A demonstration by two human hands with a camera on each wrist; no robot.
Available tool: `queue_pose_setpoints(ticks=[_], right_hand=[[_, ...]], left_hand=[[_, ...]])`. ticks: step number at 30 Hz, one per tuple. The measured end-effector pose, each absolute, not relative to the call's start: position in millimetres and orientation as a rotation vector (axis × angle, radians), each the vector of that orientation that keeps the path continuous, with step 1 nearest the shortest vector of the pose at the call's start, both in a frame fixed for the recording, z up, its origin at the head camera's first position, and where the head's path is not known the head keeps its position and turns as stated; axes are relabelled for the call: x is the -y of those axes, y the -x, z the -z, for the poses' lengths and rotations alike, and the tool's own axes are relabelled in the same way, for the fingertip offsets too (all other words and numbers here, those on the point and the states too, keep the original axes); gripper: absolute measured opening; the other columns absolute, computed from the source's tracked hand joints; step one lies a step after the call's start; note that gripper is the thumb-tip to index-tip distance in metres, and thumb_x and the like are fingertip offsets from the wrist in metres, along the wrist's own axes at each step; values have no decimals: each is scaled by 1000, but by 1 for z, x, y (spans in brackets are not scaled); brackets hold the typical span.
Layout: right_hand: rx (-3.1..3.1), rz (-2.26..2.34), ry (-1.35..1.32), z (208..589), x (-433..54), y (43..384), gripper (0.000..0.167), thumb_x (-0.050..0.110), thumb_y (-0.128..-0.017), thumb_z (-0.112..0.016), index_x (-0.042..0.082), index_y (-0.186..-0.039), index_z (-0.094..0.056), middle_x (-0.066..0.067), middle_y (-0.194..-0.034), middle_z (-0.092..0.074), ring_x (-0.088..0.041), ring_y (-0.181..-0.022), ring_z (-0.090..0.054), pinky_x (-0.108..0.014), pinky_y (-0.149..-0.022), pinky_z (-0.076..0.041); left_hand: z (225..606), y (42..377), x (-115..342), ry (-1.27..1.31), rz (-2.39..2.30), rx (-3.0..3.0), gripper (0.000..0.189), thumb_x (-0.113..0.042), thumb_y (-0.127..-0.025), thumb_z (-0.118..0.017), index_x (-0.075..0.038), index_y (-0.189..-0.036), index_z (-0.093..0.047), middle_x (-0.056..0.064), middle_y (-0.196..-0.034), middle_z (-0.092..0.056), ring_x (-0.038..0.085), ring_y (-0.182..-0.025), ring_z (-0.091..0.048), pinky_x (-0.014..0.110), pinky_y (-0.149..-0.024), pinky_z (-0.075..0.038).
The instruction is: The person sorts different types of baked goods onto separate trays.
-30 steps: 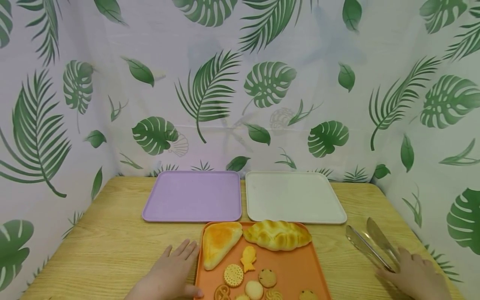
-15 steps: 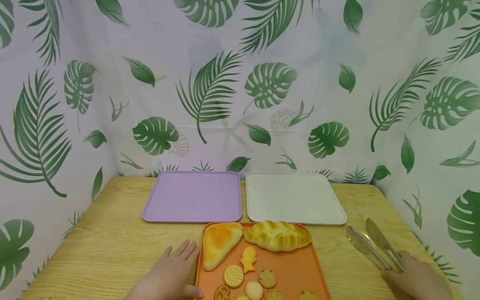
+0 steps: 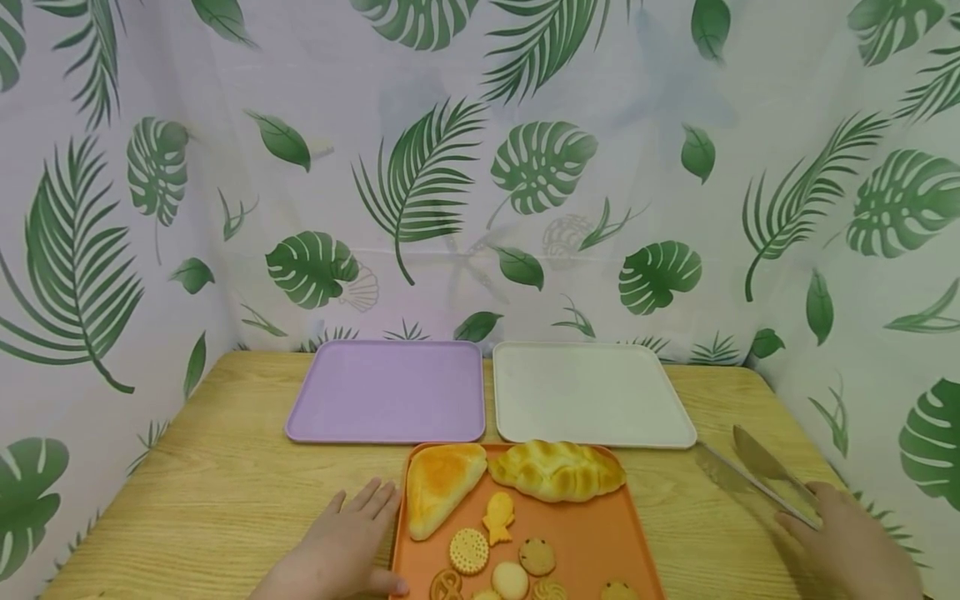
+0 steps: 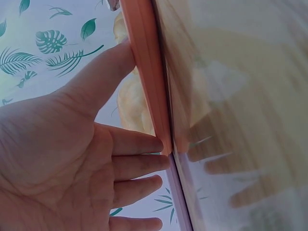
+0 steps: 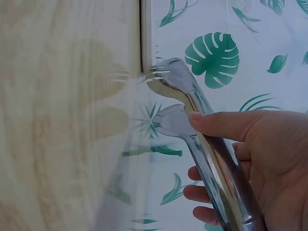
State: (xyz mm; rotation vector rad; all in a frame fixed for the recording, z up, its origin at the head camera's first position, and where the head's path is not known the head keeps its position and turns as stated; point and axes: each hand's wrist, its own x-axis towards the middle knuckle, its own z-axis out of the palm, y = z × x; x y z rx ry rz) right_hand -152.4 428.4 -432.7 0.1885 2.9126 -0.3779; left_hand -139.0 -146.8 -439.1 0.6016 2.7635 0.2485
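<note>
My left hand (image 3: pixel 330 542) lies along the left side of an orange tray (image 3: pixel 592 542), fingers straight. In the left wrist view its thumb and fingertips touch the tray's rim (image 4: pixel 147 62). On that tray are a triangular bread (image 3: pixel 442 483), a braided bread (image 3: pixel 558 472), a fish-shaped cracker (image 3: pixel 498 517), a dotted round cracker (image 3: pixel 468 551), a pretzel cookie (image 3: pixel 447 586) and several other cookies. At the right, my right hand (image 3: pixel 855 542) grips metal tongs (image 5: pixel 226 178), thumb on one arm and fingers around the other side. The tong tips stand apart, pointing away from me with nothing between them.
Behind the orange tray, a purple tray (image 3: pixel 386 392) and a white tray (image 3: pixel 592 393) lie side by side on the wooden table (image 3: pixel 217 467). Leaf-printed cloth (image 3: pixel 450 208) encloses the back and both sides.
My right hand has closed its hold on the tongs and shifted slightly right and up, the tongs turning a little with it. The left hand and trays stay in place.
</note>
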Motion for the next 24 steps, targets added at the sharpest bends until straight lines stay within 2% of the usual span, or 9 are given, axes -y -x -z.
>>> queue_pose_setpoints(ticks=[5, 9, 13, 19, 24], right_hand=[[-3076, 337, -107, 422, -420, 155, 84, 54, -89, -62, -21, -122, -45, -37, -103, -59, -47, -83, -61, -48, -62, -50], [-3168, 291, -11, 409, -404, 159, 81, 54, -88, -64, -17, -124, -49, -38, -110, -59, -52, -91, -59, -54, -67, -50], [-3206, 299, 184, 403, -389, 165, 75, 48, -84, -71, -12, -124, -54, -33, -112, -63, -49, -97, -61, -57, -74, -50], [-3217, 412, 525, 403, -367, 168, 59, 36, -80, -78, 0, -123, -61, -18, -113, -68, -37, -98, -64, -52, -77, -53], [-3214, 381, 718, 404, -354, 172, 56, 39, -78, -79, 11, -123, -63, -5, -116, -69, -30, -102, -64, -48, -81, -54]], left_hand=[[438, 138, 147, -603, -252, -2767, 110, -67, -69, -71, -1, -149, -36, 18, -156, -35, 36, -147, -29, 66, -112, -27], [438, 139, 147, -601, -251, -2770, 110, -68, -69, -71, -1, -149, -36, 17, -156, -35, 36, -147, -29, 66, -112, -27], [438, 139, 147, -597, -253, -2772, 111, -68, -69, -71, -1, -149, -36, 17, -156, -35, 36, -147, -29, 66, -112, -26], [439, 139, 147, -591, -251, -2762, 110, -69, -70, -70, -1, -149, -35, 16, -157, -33, 36, -147, -28, 66, -113, -26], [439, 138, 147, -598, -255, -2762, 110, -70, -69, -69, -1, -149, -36, 16, -157, -34, 37, -147, -28, 66, -112, -26]])
